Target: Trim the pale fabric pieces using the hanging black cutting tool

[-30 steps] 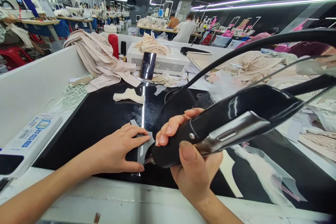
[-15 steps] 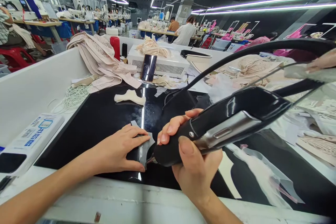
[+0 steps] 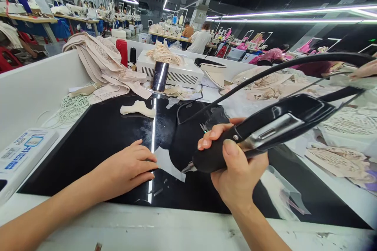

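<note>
My left hand lies with fingers stretched out on the glossy black board. Its fingertips touch the left edge of a small pale grey-white piece of material. Wrapped round a black corded nozzle tool with a metal lever is my right hand. The pointed metal tip is at the lower right end of the pale piece; I cannot tell whether it touches. Farther back on the board rests a cream fabric piece. The tip of a small metal tool shows behind my right fingers.
A phone leans against a white vented box. Beige fabric and pale cord lie at the left; lace pieces cover the right. The black cable arches across. Another person's hand shows at the right edge.
The pale piece appears turned and more of it shows, my left hand now only at its left edge. My right hand has moved right with the tool. The view has shifted slightly.
</note>
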The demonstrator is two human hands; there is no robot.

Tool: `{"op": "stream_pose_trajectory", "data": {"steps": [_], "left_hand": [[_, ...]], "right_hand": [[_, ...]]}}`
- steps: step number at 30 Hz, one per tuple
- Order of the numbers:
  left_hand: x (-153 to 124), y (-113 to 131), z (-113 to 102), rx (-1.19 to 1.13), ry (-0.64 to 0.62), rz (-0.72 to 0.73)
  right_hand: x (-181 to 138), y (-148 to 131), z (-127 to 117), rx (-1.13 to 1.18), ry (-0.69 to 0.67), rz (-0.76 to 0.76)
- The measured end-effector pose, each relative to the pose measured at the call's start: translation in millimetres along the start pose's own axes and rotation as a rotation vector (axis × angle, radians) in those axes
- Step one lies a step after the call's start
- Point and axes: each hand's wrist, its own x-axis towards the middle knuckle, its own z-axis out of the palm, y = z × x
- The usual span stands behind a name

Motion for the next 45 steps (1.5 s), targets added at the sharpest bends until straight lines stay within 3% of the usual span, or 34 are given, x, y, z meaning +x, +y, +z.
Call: {"op": "stream_pose_trajectory", "data": {"steps": [7,16,32,39,45], "left_hand": [[-1.4,11.3,2.8,-0.057,-0.063,0.007],[-2.3,9.8,1.6,-0.073,-0.082,0.019],[0.6,12.6,-0.1,-0.159,-0.005,-0.004],[0.6,11.7,-4.1,-0.162,-0.115,-0.037],[-0.6,11.6,-5.5,-0.174,-0.114,-0.053]], "right_hand": [[4.2,0.2,3.1,-0.032,0.073,-0.022],[-16.6,3.3,28.8,0.125,-0.072,0.049],[-13.0,6.3,26.7,0.067,-0.052,0.036],[-19.2,-1.7,31.2,0.129,-0.062,0.083],[-23.6,-2.5,37.4,0.116,-0.052,0.107]]}}
